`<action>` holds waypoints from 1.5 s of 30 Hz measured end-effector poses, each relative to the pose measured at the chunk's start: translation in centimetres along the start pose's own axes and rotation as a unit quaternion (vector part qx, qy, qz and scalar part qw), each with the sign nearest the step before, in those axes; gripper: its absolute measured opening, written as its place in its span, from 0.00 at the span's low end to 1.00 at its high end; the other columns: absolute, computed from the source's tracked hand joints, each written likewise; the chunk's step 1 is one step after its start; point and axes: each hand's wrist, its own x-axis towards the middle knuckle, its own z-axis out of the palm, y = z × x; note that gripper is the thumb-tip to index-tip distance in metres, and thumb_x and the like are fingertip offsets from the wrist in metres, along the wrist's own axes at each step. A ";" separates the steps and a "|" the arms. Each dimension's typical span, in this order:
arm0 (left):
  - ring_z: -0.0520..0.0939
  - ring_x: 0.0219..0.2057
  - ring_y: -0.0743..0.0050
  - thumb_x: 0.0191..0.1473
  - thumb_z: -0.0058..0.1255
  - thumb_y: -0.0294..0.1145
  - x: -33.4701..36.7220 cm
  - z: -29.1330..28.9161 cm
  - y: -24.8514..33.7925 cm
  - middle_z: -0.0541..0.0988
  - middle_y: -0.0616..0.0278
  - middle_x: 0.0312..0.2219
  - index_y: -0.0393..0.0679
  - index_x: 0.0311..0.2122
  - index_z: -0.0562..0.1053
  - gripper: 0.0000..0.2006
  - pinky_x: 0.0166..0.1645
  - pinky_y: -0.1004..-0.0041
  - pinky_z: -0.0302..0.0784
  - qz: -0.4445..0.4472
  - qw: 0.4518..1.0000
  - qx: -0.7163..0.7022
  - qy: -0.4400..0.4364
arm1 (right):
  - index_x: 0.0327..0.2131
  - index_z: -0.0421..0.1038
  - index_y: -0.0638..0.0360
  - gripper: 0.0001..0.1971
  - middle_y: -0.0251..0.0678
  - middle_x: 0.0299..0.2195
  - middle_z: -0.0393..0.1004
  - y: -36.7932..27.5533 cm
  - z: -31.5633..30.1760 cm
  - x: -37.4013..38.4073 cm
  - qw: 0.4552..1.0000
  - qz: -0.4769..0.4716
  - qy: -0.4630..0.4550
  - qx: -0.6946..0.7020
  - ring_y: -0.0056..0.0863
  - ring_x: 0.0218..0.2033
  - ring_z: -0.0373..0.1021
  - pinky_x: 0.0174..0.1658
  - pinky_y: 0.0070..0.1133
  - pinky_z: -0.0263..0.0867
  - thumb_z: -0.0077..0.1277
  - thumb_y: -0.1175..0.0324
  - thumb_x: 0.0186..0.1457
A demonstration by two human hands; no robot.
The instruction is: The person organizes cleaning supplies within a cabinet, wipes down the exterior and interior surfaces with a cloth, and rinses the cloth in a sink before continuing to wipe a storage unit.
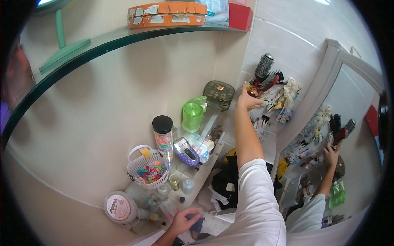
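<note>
My right hand (248, 100) reaches up to the tiled wall, its fingers closed round the lower part of a hairbrush holder (254, 89). A silver round brush (263, 65) and a red-handled brush (271, 80) stick up out of it; the hand and brushes hide much of the holder. Beside it hang pale hair bows and clips (288, 96). Low in the head view, my left hand (186, 220) holds nothing, with its fingers apart, near the small bottles. In the wall mirror (342, 123) the right hand and the brushes show again.
On the lower shelf are a green plastic bag roll (192, 117), a dark lidded box (219, 95), a black-capped jar (163, 131), a purple-and-silver device (186, 151), a white basket (148, 168) of colourful hair ties and a round pink-lidded tub (120, 207). Above runs a glass shelf (111, 44).
</note>
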 end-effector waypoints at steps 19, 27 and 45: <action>0.83 0.40 0.77 0.60 0.53 0.23 -1.0 0.2 0.9 0.84 0.58 0.35 0.33 0.48 0.75 0.12 0.49 0.75 0.77 0.024 1.000 0.014 0.003 | 0.61 0.55 0.58 0.53 0.50 0.48 0.65 2.2 -2.8 3.4 0.971 -0.203 0.019 -0.127 0.52 0.49 0.67 0.54 0.40 0.63 0.71 0.49 0.32; 0.83 0.40 0.77 0.60 0.53 0.24 -1.7 -0.6 0.2 0.84 0.58 0.36 0.34 0.48 0.75 0.12 0.49 0.75 0.77 0.009 1.000 0.017 0.010 | 0.59 0.56 0.65 0.51 0.56 0.52 0.65 3.3 -3.2 3.4 0.966 -0.251 -0.017 -0.050 0.55 0.53 0.65 0.57 0.40 0.61 0.69 0.44 0.39; 0.83 0.40 0.77 0.61 0.53 0.25 -2.3 -0.9 -0.2 0.84 0.58 0.36 0.34 0.49 0.75 0.12 0.49 0.76 0.77 0.014 1.000 -0.016 0.021 | 0.53 0.74 0.52 0.18 0.41 0.46 0.57 -10.6 -6.3 10.2 0.921 -0.316 -0.179 0.142 0.33 0.48 0.61 0.56 0.28 0.58 0.38 0.60 0.69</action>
